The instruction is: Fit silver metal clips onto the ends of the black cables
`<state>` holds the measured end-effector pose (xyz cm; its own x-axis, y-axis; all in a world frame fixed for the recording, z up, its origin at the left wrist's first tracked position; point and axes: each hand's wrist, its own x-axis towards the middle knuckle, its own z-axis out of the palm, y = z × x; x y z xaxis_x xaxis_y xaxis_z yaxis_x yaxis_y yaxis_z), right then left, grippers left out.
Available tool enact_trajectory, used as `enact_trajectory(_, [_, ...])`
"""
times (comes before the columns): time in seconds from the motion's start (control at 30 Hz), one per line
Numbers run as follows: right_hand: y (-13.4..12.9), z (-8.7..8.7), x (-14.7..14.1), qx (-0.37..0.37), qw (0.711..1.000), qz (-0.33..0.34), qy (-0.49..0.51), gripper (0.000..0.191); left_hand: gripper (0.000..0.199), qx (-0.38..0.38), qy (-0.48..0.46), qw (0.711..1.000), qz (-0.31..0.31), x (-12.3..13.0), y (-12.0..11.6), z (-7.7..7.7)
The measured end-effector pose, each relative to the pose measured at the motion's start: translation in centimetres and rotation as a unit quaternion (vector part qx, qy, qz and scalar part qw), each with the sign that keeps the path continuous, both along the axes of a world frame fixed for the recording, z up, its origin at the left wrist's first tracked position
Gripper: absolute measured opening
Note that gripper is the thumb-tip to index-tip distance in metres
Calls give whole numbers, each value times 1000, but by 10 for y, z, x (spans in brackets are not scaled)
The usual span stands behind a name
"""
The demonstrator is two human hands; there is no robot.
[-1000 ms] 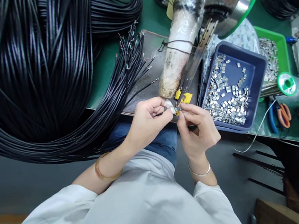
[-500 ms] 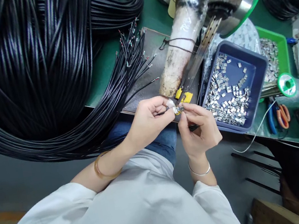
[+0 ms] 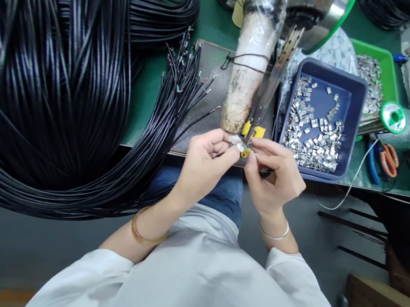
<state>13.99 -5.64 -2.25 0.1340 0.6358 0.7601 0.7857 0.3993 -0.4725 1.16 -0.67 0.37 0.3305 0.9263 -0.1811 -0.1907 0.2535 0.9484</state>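
Both my hands meet at the near edge of the bench, fingertips closed around a small silver metal connector. My left hand pinches it from the left, with a whitish covering on a fingertip. From the right, the thumb and forefinger of my right hand close on its other side. The fingers partly hide the connector. Just beyond the fingertips are yellow pieces at the lower end of a metal soldering fixture, with a yellow ring-like bit right under the connector.
A large bundle of black cables fills the left, stripped ends fanning over a dark board. A white wrapped tube slants above my hands. At right stand a blue tray of metal connectors, a green tray, a solder spool and pliers.
Both hands stay at the same place with small fingertip shifts around the connector. The yellow ring-like bit below it shows more. The whole view has shifted slightly.
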Motion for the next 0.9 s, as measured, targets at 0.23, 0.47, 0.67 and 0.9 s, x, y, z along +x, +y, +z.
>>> enact_trajectory(0.23, [-3, -2, 0, -1, 1000, 10, 17, 22, 11, -8, 10, 1000, -21, -1, -1, 1])
enact_trajectory(0.47, [-6, -3, 2, -5, 1000, 14, 4, 21, 13, -9, 16, 999, -40, -3, -2, 1])
enact_trajectory(0.67, [-7, 0, 8, -6, 999, 4, 42, 18, 12, 5, 37, 996, -85, -7, -12, -7])
enact_trajectory(0.9, [-11, 16, 24, 91, 989, -2, 115, 18, 12, 31, 108, 977, -182, -26, -34, -35])
